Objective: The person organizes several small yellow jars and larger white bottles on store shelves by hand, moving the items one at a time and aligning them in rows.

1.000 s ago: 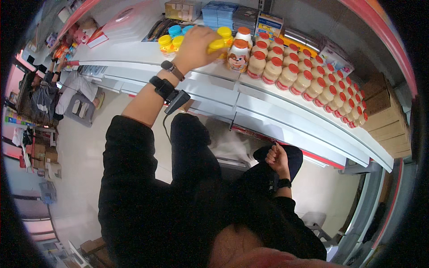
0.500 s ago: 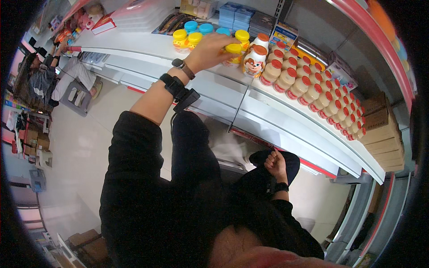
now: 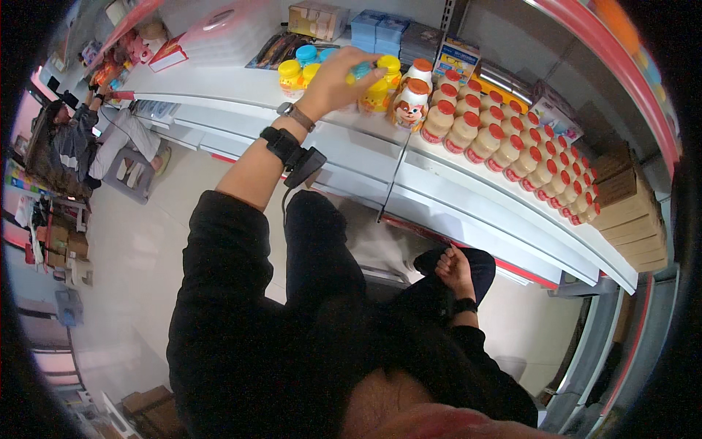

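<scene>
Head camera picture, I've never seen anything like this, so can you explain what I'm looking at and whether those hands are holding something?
There's no robot here: it's a person using bare hands. A wide fisheye camera on their head looks down, so straight edges bend. The left hand reaches over a white shelf, fingers around a blue-capped bottle; I can't tell whether its grip is firm. The right hand is curled lower down, with nothing visible in it. Along the shelf stand yellow-capped bottles, two white bottles with orange caps, and rows of tan bottles with red caps. The black device is strapped to the left wrist.
</scene>
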A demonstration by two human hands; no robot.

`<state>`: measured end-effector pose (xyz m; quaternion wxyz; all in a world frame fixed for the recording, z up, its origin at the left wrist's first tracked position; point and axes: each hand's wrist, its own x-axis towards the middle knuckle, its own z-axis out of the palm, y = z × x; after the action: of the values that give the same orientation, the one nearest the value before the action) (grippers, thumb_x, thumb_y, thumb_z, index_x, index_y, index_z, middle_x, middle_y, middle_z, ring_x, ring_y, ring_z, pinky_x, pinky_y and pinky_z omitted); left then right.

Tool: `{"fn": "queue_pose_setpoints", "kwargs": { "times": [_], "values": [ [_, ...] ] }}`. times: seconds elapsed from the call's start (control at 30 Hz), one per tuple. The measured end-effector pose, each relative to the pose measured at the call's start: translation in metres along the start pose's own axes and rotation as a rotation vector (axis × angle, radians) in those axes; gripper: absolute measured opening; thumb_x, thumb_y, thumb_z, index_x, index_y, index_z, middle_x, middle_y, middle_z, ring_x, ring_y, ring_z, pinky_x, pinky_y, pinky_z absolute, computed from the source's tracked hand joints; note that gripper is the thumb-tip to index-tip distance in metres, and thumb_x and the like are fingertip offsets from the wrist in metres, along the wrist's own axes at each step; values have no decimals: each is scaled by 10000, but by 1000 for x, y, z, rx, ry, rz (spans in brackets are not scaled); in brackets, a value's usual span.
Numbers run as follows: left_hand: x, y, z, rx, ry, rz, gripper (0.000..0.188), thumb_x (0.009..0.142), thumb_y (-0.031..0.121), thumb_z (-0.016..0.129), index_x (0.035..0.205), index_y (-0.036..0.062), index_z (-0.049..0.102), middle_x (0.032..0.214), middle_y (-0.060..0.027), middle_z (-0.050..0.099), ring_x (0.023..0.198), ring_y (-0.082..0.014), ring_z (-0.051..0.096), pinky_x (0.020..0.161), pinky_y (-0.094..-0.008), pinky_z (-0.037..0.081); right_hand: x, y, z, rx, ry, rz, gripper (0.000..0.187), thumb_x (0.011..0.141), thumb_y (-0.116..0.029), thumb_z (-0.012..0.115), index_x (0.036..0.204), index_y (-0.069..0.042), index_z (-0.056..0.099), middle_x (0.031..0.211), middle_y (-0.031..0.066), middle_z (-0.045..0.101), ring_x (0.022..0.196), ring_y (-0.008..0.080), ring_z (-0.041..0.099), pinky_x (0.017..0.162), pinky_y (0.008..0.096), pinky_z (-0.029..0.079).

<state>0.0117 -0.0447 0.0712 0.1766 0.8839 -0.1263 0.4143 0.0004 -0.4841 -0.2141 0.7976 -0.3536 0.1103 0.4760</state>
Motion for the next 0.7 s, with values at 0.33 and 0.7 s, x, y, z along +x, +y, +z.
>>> {"fn": "queue_pose_setpoints", "kwargs": {
  "times": [0.33, 0.7],
  "values": [
    [46, -24, 15, -55, -440, -200, 485, 820, 398, 695, 1189, 89, 637, 1179, -158, 630, 1066, -305, 594, 933, -359, 460, 2, 3, 4, -41, -42, -17, 307, 954, -348, 502, 719, -154, 463, 552, -42, 293, 452, 110, 276, 422, 252, 251],
    [55, -29, 23, -98, -569, -321, 465, 855, 335, 695, 1209, 44, 615, 1195, -128, 638, 1075, -214, 600, 943, -318, 459, -4, -1, 12, 18, -24, -9, 274, 947, -323, 511, 758, -125, 495, 556, -45, 298, 448, 92, 253, 418, 241, 227]
  ]
}}
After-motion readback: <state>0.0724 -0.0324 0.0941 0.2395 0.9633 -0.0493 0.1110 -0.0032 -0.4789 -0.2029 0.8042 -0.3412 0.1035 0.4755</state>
